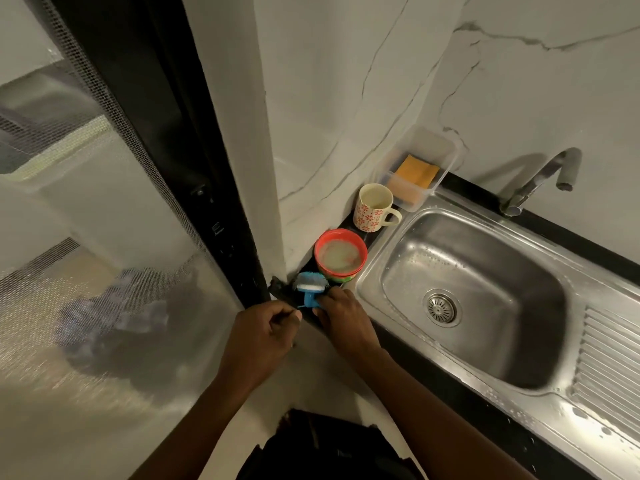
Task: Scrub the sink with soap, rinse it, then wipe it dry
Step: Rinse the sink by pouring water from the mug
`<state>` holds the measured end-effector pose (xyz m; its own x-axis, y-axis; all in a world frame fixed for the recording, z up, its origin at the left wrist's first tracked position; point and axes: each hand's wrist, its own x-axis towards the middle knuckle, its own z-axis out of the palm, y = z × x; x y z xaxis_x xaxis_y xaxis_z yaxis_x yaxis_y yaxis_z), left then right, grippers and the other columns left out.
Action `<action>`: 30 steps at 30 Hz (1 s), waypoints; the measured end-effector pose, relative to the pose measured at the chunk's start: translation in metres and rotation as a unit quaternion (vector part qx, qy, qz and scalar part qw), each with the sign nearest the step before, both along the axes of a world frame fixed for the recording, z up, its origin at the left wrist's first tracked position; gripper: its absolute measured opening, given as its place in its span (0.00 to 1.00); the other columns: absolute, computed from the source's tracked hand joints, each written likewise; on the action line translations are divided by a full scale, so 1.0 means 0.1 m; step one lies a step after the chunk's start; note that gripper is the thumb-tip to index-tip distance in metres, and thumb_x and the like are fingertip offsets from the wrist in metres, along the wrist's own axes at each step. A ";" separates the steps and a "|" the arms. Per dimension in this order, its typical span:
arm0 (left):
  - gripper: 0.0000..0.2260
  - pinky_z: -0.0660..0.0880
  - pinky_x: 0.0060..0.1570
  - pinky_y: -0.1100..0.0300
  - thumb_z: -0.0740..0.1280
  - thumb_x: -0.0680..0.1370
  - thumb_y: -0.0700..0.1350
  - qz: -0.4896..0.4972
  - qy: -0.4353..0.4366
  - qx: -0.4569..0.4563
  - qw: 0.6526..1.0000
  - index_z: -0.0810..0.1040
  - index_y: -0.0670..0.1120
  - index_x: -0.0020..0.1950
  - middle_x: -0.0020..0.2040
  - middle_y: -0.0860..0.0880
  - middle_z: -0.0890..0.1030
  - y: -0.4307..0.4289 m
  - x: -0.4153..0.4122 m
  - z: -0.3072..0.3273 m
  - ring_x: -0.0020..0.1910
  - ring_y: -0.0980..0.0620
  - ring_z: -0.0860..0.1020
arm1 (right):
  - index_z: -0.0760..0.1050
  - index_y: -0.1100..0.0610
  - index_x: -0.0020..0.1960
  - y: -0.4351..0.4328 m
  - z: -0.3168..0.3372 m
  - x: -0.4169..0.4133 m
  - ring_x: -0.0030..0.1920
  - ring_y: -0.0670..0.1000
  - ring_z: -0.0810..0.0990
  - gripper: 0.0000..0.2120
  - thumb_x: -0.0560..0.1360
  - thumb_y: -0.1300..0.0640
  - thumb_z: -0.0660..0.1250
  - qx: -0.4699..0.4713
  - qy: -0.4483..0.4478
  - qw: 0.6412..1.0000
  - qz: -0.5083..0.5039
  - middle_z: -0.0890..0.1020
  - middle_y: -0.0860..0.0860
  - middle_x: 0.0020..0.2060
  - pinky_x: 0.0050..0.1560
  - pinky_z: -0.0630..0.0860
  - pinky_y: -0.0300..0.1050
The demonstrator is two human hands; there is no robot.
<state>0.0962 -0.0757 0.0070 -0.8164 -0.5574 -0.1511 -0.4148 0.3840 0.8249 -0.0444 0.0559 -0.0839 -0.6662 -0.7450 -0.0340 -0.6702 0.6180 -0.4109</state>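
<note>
A stainless steel sink [388, 271] with a round drain [440, 307] fills the right side, wet with droplets. A blue-handled scrub brush [311, 287] lies on the black counter left of the sink. My right hand [341, 318] grips its blue handle. My left hand [268, 329] is beside it with fingers curled, pinching something small and dark that I cannot make out. A red bowl [341, 255] of cloudy soapy liquid stands just behind the brush.
A floral mug [374, 209] stands behind the bowl. A clear tray [440, 150] against the marble wall holds an orange sponge [417, 171]. The tap [540, 181] rises at the sink's back. A drainboard [609, 368] lies to the right. A mesh door [104, 202] is to the left.
</note>
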 end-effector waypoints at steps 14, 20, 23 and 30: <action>0.05 0.82 0.44 0.57 0.72 0.81 0.48 -0.071 0.011 0.018 0.997 0.86 0.50 0.47 0.40 0.55 0.86 0.08 -0.38 -0.02 0.41 0.59 0.84 | 0.82 0.48 0.57 0.41 0.22 -0.05 0.50 0.42 0.77 0.09 0.82 0.48 0.66 -0.140 0.026 0.984 -0.106 0.84 0.43 0.50 0.50 0.76 0.42; 0.08 0.84 0.43 0.52 0.72 0.81 0.46 -0.094 0.052 -0.002 0.994 0.84 0.48 0.42 0.37 0.53 0.85 0.22 -0.89 0.05 0.39 0.56 0.85 | 0.86 0.51 0.53 0.50 0.60 -0.47 0.48 0.42 0.83 0.08 0.80 0.48 0.71 -0.319 -0.169 0.894 -0.264 0.87 0.42 0.46 0.48 0.80 0.39; 0.11 0.81 0.40 0.50 0.71 0.81 0.46 -0.097 0.074 -0.035 0.992 0.81 0.46 0.39 0.34 0.51 0.83 0.31 -1.14 0.09 0.36 0.52 0.82 | 0.87 0.52 0.51 0.55 0.74 -0.76 0.48 0.42 0.85 0.08 0.80 0.49 0.72 -0.365 -0.189 0.871 -0.270 0.87 0.42 0.44 0.50 0.80 0.40; 0.12 0.77 0.37 0.56 0.72 0.81 0.45 -0.102 0.099 -0.037 0.989 0.80 0.47 0.37 0.32 0.50 0.80 0.53 -1.64 0.10 0.33 0.49 0.79 | 0.85 0.52 0.52 0.44 0.75 -1.59 0.43 0.44 0.83 0.09 0.80 0.48 0.71 -0.378 -0.190 0.862 -0.278 0.84 0.45 0.39 0.46 0.80 0.41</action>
<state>-0.0675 -0.0222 0.0172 -0.9225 -0.3818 0.0573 -0.1563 0.5050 0.8489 -0.2037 0.0994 -0.0084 -0.9755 -0.2187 0.0258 -0.0837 0.2596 -0.9621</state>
